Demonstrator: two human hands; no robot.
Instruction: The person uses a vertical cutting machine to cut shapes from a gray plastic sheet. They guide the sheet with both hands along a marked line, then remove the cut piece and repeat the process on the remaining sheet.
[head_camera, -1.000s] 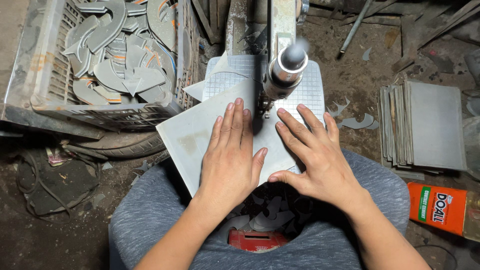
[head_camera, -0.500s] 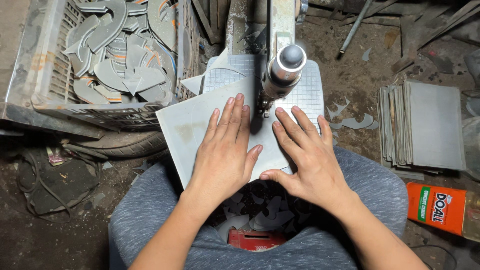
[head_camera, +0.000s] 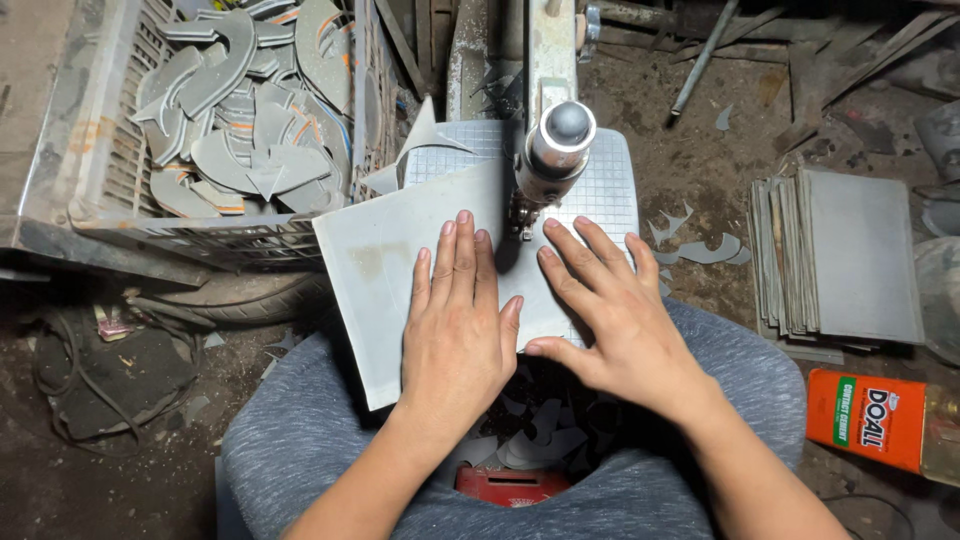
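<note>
1. The grey sheet (head_camera: 400, 290) has turned under the machine head (head_camera: 555, 150), its left corner swinging nearer the crate (head_camera: 90, 190)
2. The left hand (head_camera: 460, 330) and right hand (head_camera: 620, 330) have turned with it, still pressed flat

Both forearms are bare from the bottom edge of the frame up to the wrists, with no sleeve showing. The left hand (head_camera: 460, 330) and the right hand (head_camera: 620, 325) wear no gloves, rings, watch or bands. The fingernails are short and unpainted. The legs, at about six o'clock, are covered in heathered grey knit trousers (head_camera: 300, 450), stretched smooth over both knees.
</note>
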